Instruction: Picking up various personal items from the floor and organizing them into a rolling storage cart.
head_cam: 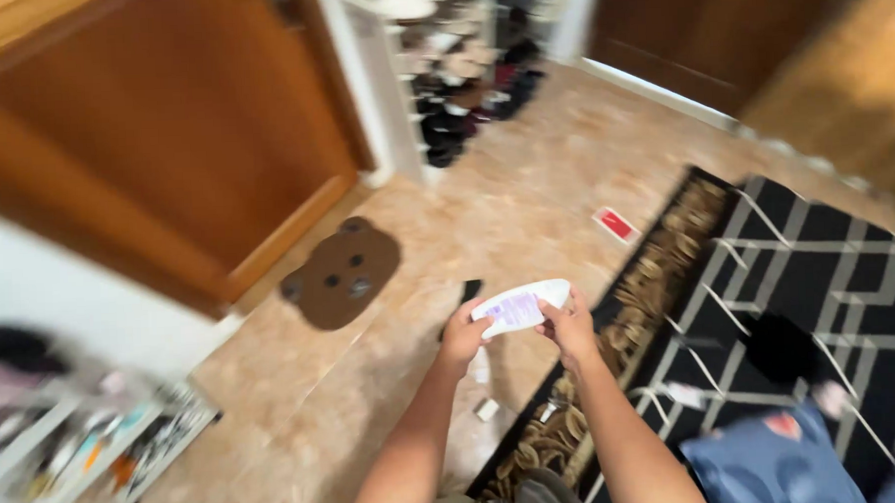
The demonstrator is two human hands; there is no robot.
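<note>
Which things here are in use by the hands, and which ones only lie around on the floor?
In hand:
- white bottle, held by left hand and right hand

Lying about:
- brown bear-shaped mat
- red card
- black patterned rug
- dark flat object just beyond the hands
- small white item below them
- shoe rack
</note>
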